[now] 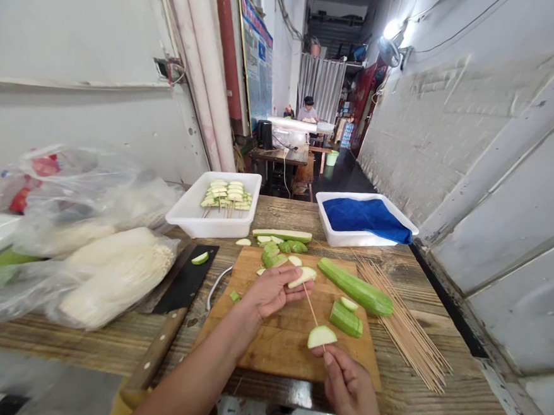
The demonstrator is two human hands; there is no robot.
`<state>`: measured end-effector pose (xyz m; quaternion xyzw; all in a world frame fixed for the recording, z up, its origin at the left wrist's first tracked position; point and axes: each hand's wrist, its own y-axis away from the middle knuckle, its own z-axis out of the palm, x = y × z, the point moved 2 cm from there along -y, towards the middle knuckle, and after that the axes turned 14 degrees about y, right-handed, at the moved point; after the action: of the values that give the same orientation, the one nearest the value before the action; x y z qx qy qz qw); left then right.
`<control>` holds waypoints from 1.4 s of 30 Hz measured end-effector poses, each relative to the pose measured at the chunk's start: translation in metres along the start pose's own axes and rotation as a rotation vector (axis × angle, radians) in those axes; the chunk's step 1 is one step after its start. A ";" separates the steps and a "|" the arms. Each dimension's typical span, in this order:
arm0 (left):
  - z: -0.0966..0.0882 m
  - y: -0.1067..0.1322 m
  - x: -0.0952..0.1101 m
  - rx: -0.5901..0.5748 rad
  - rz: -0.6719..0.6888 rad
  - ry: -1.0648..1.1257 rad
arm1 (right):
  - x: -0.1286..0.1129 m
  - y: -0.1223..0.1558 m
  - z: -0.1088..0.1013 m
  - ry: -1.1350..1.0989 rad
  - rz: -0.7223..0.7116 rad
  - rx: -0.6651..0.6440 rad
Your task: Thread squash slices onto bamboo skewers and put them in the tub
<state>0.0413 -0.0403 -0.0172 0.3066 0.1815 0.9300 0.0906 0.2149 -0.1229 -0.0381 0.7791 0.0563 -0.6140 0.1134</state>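
Over the cutting board (290, 354), my left hand (273, 294) is closed on a half-round zucchini slice (302, 277). My right hand (347, 383) pinches a thin wooden skewer (310, 306) near its lower end. One zucchini slice (322, 336) is threaded on that skewer, just above my right fingers. The skewer's far tip meets the slice in my left hand; whether it has gone in, I cannot tell. A whole zucchini (355, 287) and a sliced piece (346, 318) lie at the board's right. More cut slices (273, 256) sit at its far edge.
A cleaver (181, 289) lies left of the board with a slice on its blade. Loose skewers (406, 324) spread at the right. One white tub (186, 217) holds skewered slices; another (339, 237) holds a blue cloth (369, 216). Plastic-bagged food (111, 272) fills the left. A person (308, 110) is far back.
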 end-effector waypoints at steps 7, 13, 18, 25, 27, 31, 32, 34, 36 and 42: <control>0.002 0.001 -0.007 -0.021 -0.037 -0.015 | -0.002 0.000 0.000 -0.033 0.053 -0.043; 0.005 0.001 -0.012 -0.010 -0.046 -0.010 | 0.001 -0.002 0.000 -0.092 0.077 -0.061; 0.009 0.002 -0.014 -0.057 -0.014 0.094 | 0.003 -0.004 0.003 -0.126 0.074 -0.066; 0.006 -0.001 -0.013 -0.030 0.014 0.057 | 0.000 -0.004 0.003 -0.110 0.075 -0.074; 0.006 -0.001 -0.013 -0.029 0.012 0.056 | 0.000 -0.004 0.002 -0.121 0.086 -0.081; 0.008 -0.001 -0.015 0.022 0.009 0.090 | 0.000 -0.003 0.001 -0.126 0.104 -0.076; 0.008 -0.001 -0.016 0.035 0.012 0.098 | 0.001 -0.002 0.001 -0.126 0.104 -0.076; 0.009 -0.001 -0.018 0.050 0.023 0.106 | 0.002 -0.002 0.002 -0.136 0.111 -0.080; 0.009 -0.002 -0.019 0.044 0.038 0.099 | 0.003 -0.002 0.002 -0.153 0.123 -0.086; 0.006 -0.003 -0.018 0.031 0.057 0.086 | 0.006 -0.001 0.002 -0.265 0.203 -0.149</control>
<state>0.0594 -0.0410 -0.0233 0.2726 0.1906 0.9417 0.0514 0.2141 -0.1229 -0.0443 0.6825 0.0076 -0.6908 0.2387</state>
